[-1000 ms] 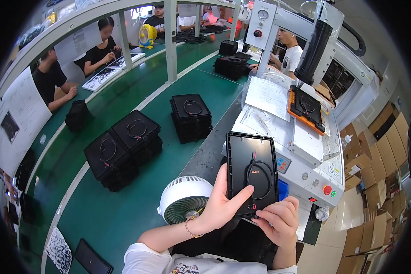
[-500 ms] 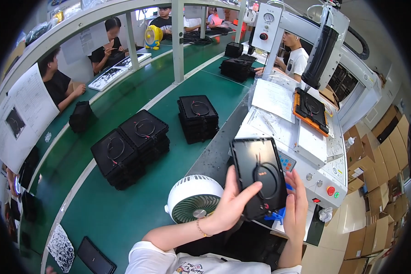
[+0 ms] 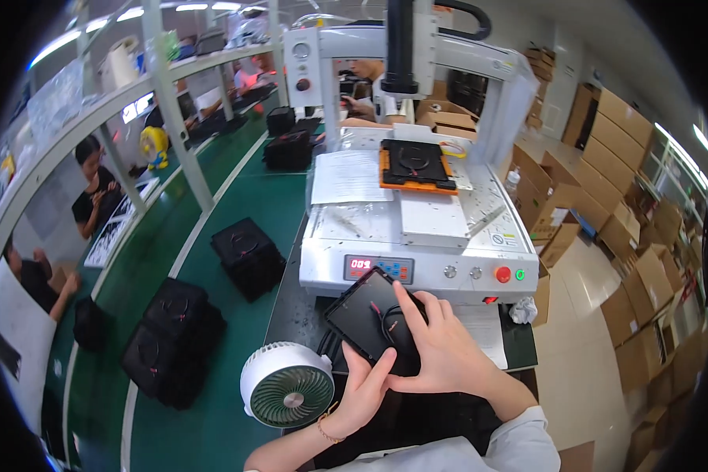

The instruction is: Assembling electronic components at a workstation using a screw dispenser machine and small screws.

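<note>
- Both of the person's hands are clamped on a flat black case [image 3: 360, 309], which sits tilted above the near edge of the bench, in front of the white machine [image 3: 322, 271].
- The left hand [image 3: 363, 393] grips its lower edge, thumb against it; the right hand [image 3: 436, 346] grips the right side, fingers spread over the face. A thin black cable [image 3: 385, 321] loops there, partly hidden by the fingers.
- A white fan [image 3: 287, 389] stands just beside the left hand.
- The green bench top [image 3: 185, 433] runs away to the far left, crossed lengthwise by pale strips. On it stand stacks of black cases [image 3: 248, 256], with cables lying on the top ones.
- On the machine's speckled white bed lie a sheet of paper [image 3: 350, 177] and an orange holder [image 3: 417, 187] carrying another black case with a coiled cable.
- The machine's front has a lit display, a red button [image 3: 503, 274] and a green button [image 3: 521, 274]; crumpled tissue [image 3: 523, 310] lies near its right corner.
- Across the bench, people sit behind a metal shelf frame [image 3: 169, 102], near a yellow fan [image 3: 156, 147].
- Cardboard boxes [image 3: 620, 130] pile up to the right on a pale, shiny floor [image 3: 566, 346].
</note>
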`<state>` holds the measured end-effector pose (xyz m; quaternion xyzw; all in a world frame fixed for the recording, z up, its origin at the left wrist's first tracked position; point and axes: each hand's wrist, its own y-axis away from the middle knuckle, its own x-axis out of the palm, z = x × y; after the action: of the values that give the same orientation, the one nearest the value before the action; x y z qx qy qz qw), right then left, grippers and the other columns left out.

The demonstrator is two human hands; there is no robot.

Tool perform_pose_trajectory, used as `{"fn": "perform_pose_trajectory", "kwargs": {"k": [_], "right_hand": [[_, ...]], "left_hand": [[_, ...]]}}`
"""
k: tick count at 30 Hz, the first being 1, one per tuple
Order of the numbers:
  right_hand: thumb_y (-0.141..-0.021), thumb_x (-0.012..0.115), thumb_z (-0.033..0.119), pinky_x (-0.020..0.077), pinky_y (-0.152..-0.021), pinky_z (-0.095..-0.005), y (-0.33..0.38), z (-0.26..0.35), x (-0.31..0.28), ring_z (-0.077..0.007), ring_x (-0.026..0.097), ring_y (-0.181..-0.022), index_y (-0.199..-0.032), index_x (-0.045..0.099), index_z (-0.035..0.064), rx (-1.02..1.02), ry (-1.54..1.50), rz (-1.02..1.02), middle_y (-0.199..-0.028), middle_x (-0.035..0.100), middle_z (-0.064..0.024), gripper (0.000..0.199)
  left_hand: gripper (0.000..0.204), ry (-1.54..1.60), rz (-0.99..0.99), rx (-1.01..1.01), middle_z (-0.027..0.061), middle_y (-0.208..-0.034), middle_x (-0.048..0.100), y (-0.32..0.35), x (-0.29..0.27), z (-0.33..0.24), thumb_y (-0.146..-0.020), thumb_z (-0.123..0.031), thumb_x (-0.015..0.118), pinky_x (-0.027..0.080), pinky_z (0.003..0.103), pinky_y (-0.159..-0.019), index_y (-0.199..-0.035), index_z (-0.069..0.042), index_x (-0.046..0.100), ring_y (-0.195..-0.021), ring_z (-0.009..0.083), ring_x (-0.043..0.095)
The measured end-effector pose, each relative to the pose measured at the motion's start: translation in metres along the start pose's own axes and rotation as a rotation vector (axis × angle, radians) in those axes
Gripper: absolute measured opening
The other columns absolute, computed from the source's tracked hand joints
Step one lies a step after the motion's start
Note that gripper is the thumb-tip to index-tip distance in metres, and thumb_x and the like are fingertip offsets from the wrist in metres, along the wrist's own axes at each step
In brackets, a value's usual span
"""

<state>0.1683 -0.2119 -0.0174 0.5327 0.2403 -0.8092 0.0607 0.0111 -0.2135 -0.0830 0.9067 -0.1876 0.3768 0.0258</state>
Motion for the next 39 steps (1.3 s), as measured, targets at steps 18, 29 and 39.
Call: {"fn": "perform_pose_trajectory", "kwargs": {"k": [18,29,39], "right_hand": [[-0.071,0.075,0.04,0.0391,-0.099,-0.0455,0.096,-0.063,-0.097,-0.0412,0.049,-0.114,-0.152,0.019,0.0046,0.483,-0.119,-0.364,-0.125,0.049,-0.027,0.105],[-0.071,0.075,0.047,0.0405,-0.101,-0.0469,0.145,-0.106,-0.105,-0.0441,0.051,-0.117,-0.152,0.019,0.0051,0.758,-0.005,-0.37,-0.124,0.05,-0.0293,0.107],[-0.069,0.07,0.059,0.0412,-0.101,-0.0453,0.024,-0.141,-0.124,-0.0454,0.05,-0.119,-0.153,0.02,0.0074,0.707,0.119,-0.19,-0.122,0.05,-0.0341,0.111]], "left_hand": [[0.063,-1.457,0.025,0.393,0.0342,-0.117,0.058,-0.255,0.018,-0.078,-0.094,-0.045,0.055,0.046,0.044,-0.092,-0.119,0.013,0.052,-0.11,0.0424,0.058],[0.133,-2.068,-0.106,0.058,0.034,-0.13,0.049,-0.289,0.108,-0.032,-0.062,-0.087,0.057,0.035,0.048,-0.102,-0.144,0.013,0.027,-0.124,0.0412,0.045],[0.133,-2.081,-0.216,0.217,0.0396,-0.127,0.049,-0.275,0.121,-0.092,-0.061,-0.082,0.063,0.042,0.048,-0.1,-0.146,0.012,0.023,-0.122,0.0485,0.048]]}}
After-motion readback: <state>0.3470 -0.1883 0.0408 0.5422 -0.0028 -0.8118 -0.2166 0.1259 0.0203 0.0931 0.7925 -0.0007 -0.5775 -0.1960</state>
